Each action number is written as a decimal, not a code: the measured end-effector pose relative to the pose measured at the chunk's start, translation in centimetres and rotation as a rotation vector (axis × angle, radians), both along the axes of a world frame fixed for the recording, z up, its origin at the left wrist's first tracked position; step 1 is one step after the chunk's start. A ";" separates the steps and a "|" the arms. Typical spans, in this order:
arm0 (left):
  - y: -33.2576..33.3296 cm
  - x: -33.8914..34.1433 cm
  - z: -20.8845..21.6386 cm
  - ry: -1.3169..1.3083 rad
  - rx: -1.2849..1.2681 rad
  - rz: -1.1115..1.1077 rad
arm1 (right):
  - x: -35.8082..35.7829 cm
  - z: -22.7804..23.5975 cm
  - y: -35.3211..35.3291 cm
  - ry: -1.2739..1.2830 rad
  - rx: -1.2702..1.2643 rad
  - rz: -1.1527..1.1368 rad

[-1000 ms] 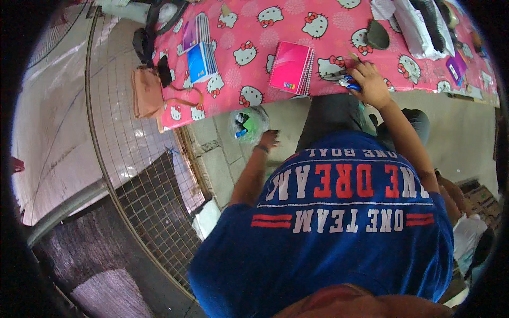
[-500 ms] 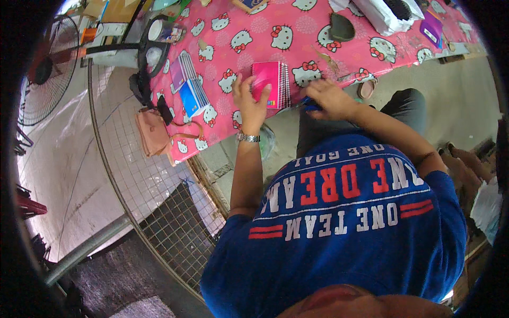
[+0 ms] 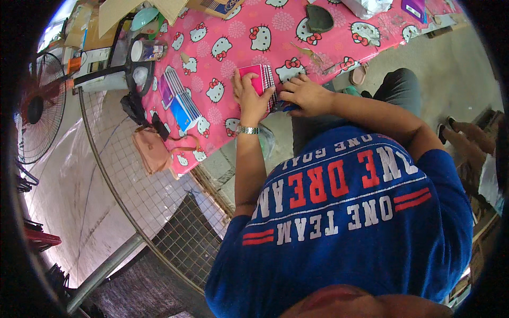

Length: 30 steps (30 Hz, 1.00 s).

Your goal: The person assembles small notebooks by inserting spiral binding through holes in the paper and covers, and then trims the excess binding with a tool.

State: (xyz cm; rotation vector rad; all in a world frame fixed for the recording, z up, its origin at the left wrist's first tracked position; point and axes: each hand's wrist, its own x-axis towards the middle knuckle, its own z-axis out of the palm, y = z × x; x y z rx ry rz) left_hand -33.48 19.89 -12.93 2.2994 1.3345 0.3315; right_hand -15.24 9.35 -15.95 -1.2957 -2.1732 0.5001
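A stack of pink spiral notebooks (image 3: 257, 76) lies near the front edge of the table. My left hand (image 3: 250, 100), with a metal watch on its wrist, presses onto the stack, fingers over the cover and thumb toward the spiral side. Just right of the spirals, my right hand (image 3: 306, 96) is curled at the table edge. Under its fingers a small dark-blue thing (image 3: 291, 107) shows in part; its kind is hidden. Farther left sit fanned notebooks with a blue cover (image 3: 183, 113) and a purple cover (image 3: 166, 91).
A pink patterned cloth (image 3: 233, 47) covers the table. On it are a dark curved piece (image 3: 319, 19), a clear tub with a white lid (image 3: 139, 50) and cardboard boxes (image 3: 214, 6). A tan bag (image 3: 151, 148) hangs at the left corner, beside a wire mesh (image 3: 130, 143) and a fan (image 3: 40, 108).
My left hand has closed in on the pink notebooks from a looser spread. My right hand has come nearer to their spiral side. The whole view has shifted slightly.
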 end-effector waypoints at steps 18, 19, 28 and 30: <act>-0.1 -0.4 -0.1 0.026 0.001 -0.021 | -0.4 2.6 0.5 -0.014 -0.313 -0.089; -0.1 -0.4 -0.1 0.024 -0.001 -0.024 | -0.1 2.7 0.4 -0.019 -0.278 -0.088; -0.2 0.1 0.3 0.070 0.025 -0.015 | 0.5 1.5 1.1 -0.071 -0.192 -0.027; -0.3 0.0 0.4 0.087 0.044 -0.013 | 0.5 1.6 1.4 -0.048 -0.301 -0.016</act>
